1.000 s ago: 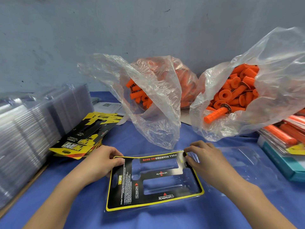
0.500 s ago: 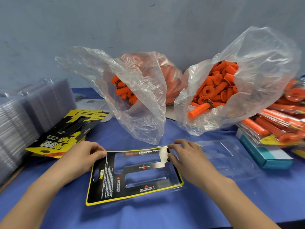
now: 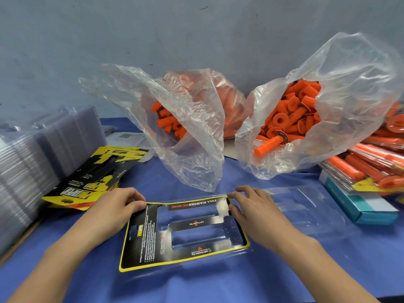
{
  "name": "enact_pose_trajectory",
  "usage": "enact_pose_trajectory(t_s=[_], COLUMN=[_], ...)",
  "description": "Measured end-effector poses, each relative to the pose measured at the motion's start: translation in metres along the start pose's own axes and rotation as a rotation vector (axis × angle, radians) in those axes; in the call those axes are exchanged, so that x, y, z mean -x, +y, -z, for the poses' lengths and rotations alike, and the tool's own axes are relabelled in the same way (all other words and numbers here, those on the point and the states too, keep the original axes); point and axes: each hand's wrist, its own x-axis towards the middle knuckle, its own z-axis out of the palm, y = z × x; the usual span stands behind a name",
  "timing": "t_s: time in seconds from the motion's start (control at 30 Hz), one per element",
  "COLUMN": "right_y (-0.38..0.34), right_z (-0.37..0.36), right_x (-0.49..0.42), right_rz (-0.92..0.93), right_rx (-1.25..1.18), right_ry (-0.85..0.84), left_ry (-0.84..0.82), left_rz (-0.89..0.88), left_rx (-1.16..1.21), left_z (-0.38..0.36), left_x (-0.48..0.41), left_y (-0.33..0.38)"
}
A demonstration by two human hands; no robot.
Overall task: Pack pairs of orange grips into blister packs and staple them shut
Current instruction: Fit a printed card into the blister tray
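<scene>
Two bare forearms reached in from the near edge, one at each side, and met over the open blister pack (image 3: 306, 213) lying flat on the blue desk (image 3: 284, 281). The left hand (image 3: 115, 206) lay knuckles up at the far left corner of the black-and-yellow printed card (image 3: 150, 248), its fingers curled and its thumb and forefinger nipping the card's edge. The right hand (image 3: 255, 206) was angled inward from the wrist, fingers bent, with thumb and forefinger pinching the same card's far right corner. The card sat on the pack's left half, its two long cut-outs lined up over the clear moulded cavities, while the pack's other half spread out to the right, beyond the right hand. The orange grips (image 3: 284, 119) were piled in two clear plastic bags, a left bag (image 3: 192, 149) and a right bag (image 3: 349, 95), standing behind the pack and apart from both hands. More printed cards (image 3: 91, 171) lay beside a stack of empty clear packs (image 3: 26, 167) at the left. Filled packs (image 3: 371, 165) rested on a teal box (image 3: 360, 206) at the right.
</scene>
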Motion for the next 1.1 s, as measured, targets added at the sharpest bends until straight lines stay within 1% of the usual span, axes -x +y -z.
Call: enact_pose_trajectory(t_s=[0.13,0.2,0.3,0.37,0.53,0.7,0.77,0.93,1.03,1.1], right_y=[-0.002,-0.006,-0.020,-0.035,-0.081,-0.114,-0.117,-0.117,-0.120,-0.121], right_z=[0.002,0.005,0.012,0.018,0.024,0.012,0.005,-0.007,-0.007,-0.006], right_x=[0.000,0.001,-0.002,-0.008,-0.030,-0.042,-0.041,-0.037,-0.035,-0.035], right_rz=[0.005,0.018,0.081,0.149,0.273,0.389,0.390,0.349,0.359,0.349], right_rx=[0.010,0.003,-0.067,-0.133,-0.349,-0.404,-0.431,-0.459,-0.434,-0.437], right_ry=[0.007,0.040,0.120,0.145,0.131,0.078,0.086,0.193,0.201,0.212], left_ry=[0.010,0.017,0.050,0.068,0.120,0.153,0.144,0.117,0.133,0.115], left_rz=[-0.010,-0.022,-0.045,-0.071,-0.193,-0.279,-0.285,-0.287,-0.286,-0.286], left_rx=[0.001,-0.008,0.053,0.100,0.165,0.189,0.196,0.220,0.229,0.250], left_z=[0.002,0.003,0.003,0.005,0.007,0.005,0.005,0.003,0.004,0.005], left_x=[0.000,0.000,-0.001,0.000,0.001,0.003,0.003,0.005,0.006,0.006], left_y=[-0.004,-0.006,-0.007,-0.005,0.000,0.003,0.003,0.002,0.001,0.001])
